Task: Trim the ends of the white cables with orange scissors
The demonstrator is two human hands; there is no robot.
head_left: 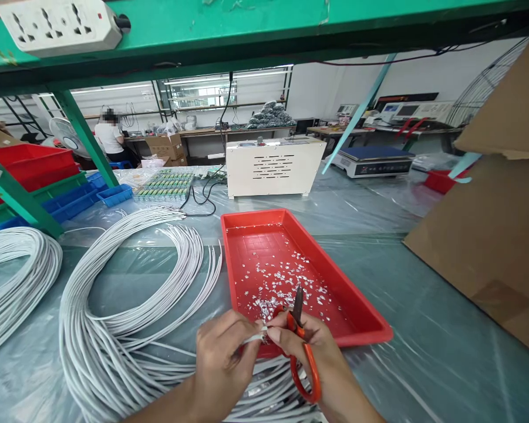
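"Pinching what, that left hand [222,355]?"

"A slim white cable [252,339] with a smooth, round jacket, held near its end between thumb and fingers. It's just above the near edge of the long rectangular red plastic tray [258,241]."

"And the right hand [323,346]?"

"Closed around a pair of scissors with glossy orange loop handles [312,364], while its thumb and a fingertip pinch at the cable's tip. The two hands almost meet there. The scissors' dark metal blades point away from the body; I can't tell whether they're parted."

"What's the glitter?"

"Small, crumpled silvery scraps [273,291], flaky like foil, strewn over the tray floor and thickest near the hands."

"Anything else close by?"

"A big curved bundle of white cables [77,299] to the left, strands fanning out beneath the hands, and another white coil [46,264] beyond it. Wrinkled clear plastic film [391,288] covers the table."

"What blocks the view?"

"The hands hide part of the tray's near rim. A brown cardboard sheet or box [488,252] takes up the right side, and a chipped green beam [246,23] crosses overhead. Behind the tray stands a boxy cream metal unit [270,170] with slotted vents, and a flat blue-topped scale [374,161] sits to its right."
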